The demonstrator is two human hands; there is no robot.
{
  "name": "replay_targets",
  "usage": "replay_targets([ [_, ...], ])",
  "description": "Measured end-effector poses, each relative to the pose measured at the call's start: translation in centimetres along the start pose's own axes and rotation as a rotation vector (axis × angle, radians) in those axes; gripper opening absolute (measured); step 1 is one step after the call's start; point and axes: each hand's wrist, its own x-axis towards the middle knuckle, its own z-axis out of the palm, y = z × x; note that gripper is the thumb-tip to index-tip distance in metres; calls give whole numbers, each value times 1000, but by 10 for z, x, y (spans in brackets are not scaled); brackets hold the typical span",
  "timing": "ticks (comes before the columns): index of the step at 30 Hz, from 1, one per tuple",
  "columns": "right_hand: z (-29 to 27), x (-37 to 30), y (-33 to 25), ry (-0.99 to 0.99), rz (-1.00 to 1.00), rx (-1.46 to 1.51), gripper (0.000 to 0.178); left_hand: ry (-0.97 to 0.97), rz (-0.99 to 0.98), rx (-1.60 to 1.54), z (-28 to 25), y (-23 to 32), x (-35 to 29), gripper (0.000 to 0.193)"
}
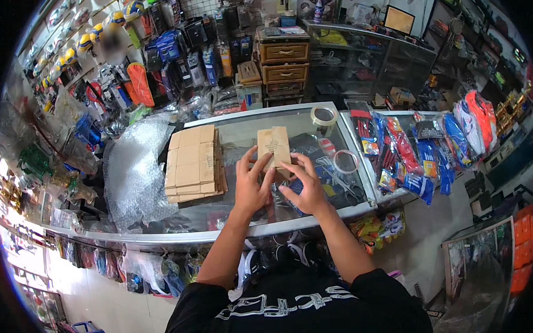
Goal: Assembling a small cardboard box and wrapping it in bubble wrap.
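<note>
Steadying a small cardboard box (273,141) from its near end, the left hand (252,184) and the right hand (306,187) meet it on the glass-topped surface (304,222). The hands are close but apart from each other, fingers curved and partly spread. The left reaches over the box's near left part, while the right brings its fingertips to the near right corner; whether either pinches firmly cannot be told. Contact from both sides probably keeps the light box from sliding or turning on smooth glass, and the position directly before the person leaves both forearms an equal reach.

To the left, a stack of folded cardboard (190,161) lies flat, its pieces roughly aligned, presumably so that they stay compact and easy to lift singly. Beyond it spreads clear bubble wrap (135,172), which appears set to the side because of its bulk. To the right, a wide roll of tape (322,123) rests near the far corner, with a thinner ring-shaped roll (345,172) nearer the right hand; both seem to be kept within reach yet outside the working area. Packaged goods (421,151) occupy the adjoining right-hand section, well apart from the box.
</note>
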Motion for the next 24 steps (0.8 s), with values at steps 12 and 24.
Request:
replay_targets([
  [12,-50,-5,-21,5,72,-66,64,117,203,99,-1,47,-4,46],
  [24,-167,-49,-16,-125,389,-390,43,-268,222,-165,97,103,5,22],
])
